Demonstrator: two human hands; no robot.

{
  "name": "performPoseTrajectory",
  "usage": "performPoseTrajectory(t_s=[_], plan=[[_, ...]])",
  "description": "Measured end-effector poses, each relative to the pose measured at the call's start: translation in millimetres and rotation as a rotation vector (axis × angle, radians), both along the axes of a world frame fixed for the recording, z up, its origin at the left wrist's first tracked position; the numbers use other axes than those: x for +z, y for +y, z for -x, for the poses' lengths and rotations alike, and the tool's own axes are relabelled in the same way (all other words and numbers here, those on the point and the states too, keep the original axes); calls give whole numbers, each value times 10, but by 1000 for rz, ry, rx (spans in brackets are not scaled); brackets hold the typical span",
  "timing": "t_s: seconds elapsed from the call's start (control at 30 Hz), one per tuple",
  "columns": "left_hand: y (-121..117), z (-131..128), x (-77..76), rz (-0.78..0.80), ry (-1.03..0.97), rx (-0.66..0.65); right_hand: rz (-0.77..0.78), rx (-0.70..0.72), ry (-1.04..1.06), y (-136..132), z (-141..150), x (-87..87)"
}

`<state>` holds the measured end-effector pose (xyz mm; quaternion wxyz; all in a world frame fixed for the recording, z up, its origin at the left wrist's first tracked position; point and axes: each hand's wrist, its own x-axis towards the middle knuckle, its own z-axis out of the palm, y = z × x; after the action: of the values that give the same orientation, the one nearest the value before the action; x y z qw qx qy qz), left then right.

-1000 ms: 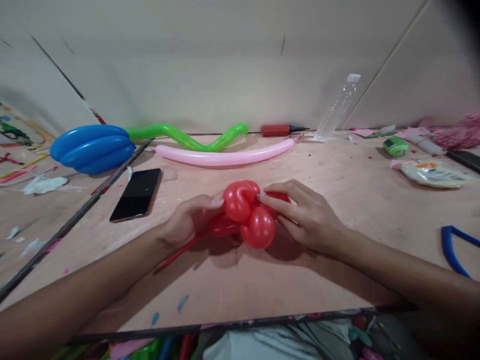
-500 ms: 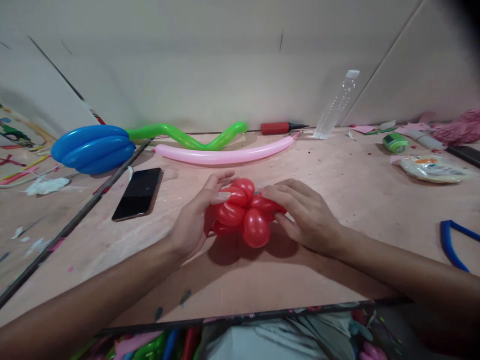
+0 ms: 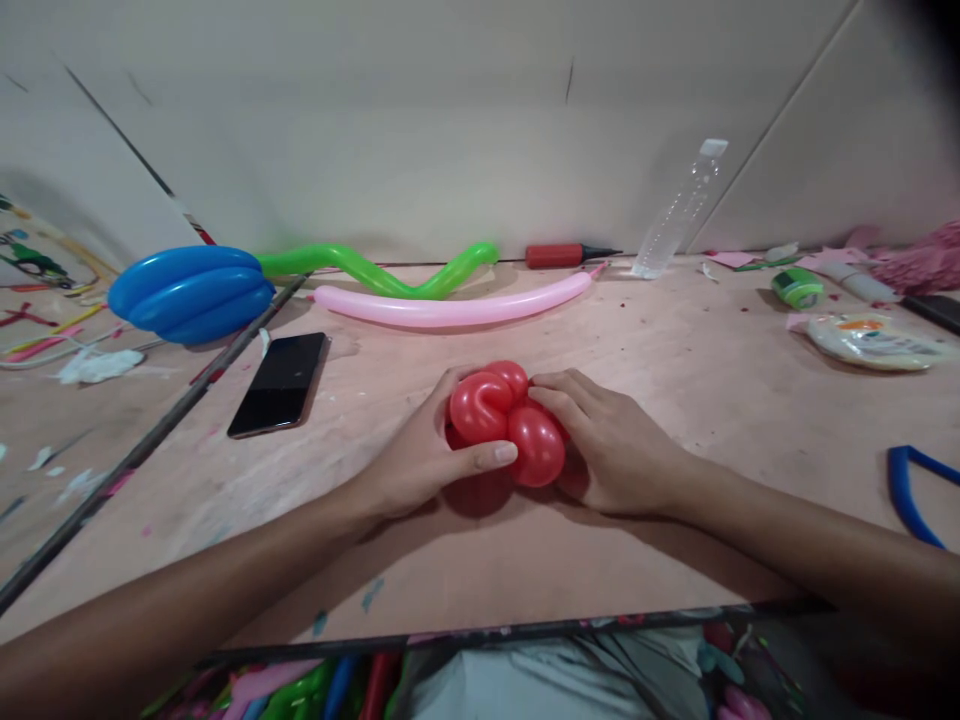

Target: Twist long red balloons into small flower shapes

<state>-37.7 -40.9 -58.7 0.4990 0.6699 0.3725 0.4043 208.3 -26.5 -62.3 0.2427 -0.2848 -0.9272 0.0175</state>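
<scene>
Between my two hands is a red twisted balloon (image 3: 541, 448), a cluster of several round bubbles held just over the table. My left hand (image 3: 431, 450) wraps its left side, the thumb lying across the front of the bubbles and the other fingers hidden behind. From the right, my right hand (image 3: 611, 435) curls around the cluster, with its fingertips against the upper right bubbles. The right thumb is mostly hidden behind the balloon.
Farther back lie a pink balloon (image 3: 450, 308), a green balloon (image 3: 360, 268), a blue balloon bundle (image 3: 191, 295) and a red hand pump (image 3: 555, 256). A phone (image 3: 279, 385) lies left; a plastic bottle (image 3: 681, 215), a wipes packet (image 3: 874, 340) and a blue balloon strip (image 3: 904, 495) are right.
The red balloon has been turned in my hands, so different bubbles face me. My left thumb has come down across its front, and my right hand has closed in around its side.
</scene>
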Motion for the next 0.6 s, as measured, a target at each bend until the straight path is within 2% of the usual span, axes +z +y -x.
performPoseTrajectory(t_s=[0.1, 0.2, 0.33, 0.4, 0.47, 0.6], plan=[[9, -4, 8, 82, 16, -45, -17, -80, 17, -7, 60, -53], [-13, -27, 28, 174, 91, -33, -61, -115, 6, -24, 128, -74], [-43, -35, 70, 226, 98, 20, -132, -155, -75, -64, 175, 34], [-49, -32, 115, 309, 63, 21, -202, -174, -112, -76, 169, 117], [-55, -35, 180, 435, 60, -34, -306, -169, -104, -81, 151, 186], [-91, -43, 281, 633, 78, -321, -527, -129, -20, -92, 129, 246]])
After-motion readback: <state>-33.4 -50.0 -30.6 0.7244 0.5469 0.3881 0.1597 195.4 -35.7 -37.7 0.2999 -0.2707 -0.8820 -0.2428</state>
